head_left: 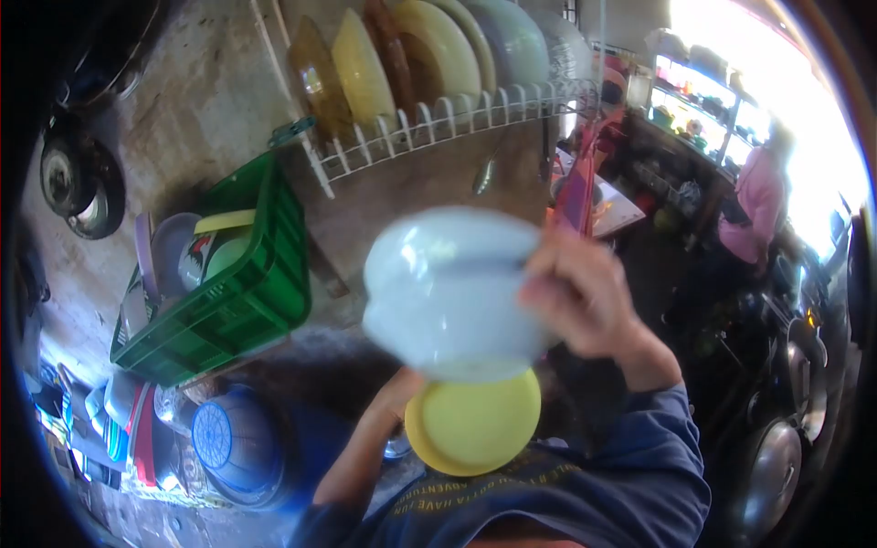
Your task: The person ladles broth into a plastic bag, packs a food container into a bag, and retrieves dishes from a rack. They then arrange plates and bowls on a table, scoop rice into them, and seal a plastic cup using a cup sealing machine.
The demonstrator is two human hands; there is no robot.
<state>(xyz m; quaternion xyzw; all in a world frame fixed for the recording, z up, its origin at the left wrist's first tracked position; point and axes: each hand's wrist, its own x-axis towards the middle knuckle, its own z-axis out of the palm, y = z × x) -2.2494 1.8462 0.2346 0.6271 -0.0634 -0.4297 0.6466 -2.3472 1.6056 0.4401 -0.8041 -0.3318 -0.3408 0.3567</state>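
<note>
White and glossy at the centre of the frame: a white bowl (448,292), perhaps with more than one piece nested — cannot tell through the blur. Probably stiff and light enough for one hand, slick along the smooth wall, and liable to chip if ceramic. Best taken by the edge, thumb on one face and fingers on the other, rather than by the rounded side. Gripped just so at its right edge by the right hand (580,292), fingers closed on it, forearm slanting up from the lower right of the frame out of a dark blue sleeve (658,434).

Just below in the frame, a yellow dish (475,425), round and broad, likely light and stiff too, safest held at the rim. Beside its upper left edge, the left hand (404,391), forearm raised from the lower middle, mostly hidden behind bowl and dish — cannot tell the state of its fingers. At left, a green crate (265,306) with dishes inside; along the top, a white rack (322,173) with plates (448,46) on edge.
</note>
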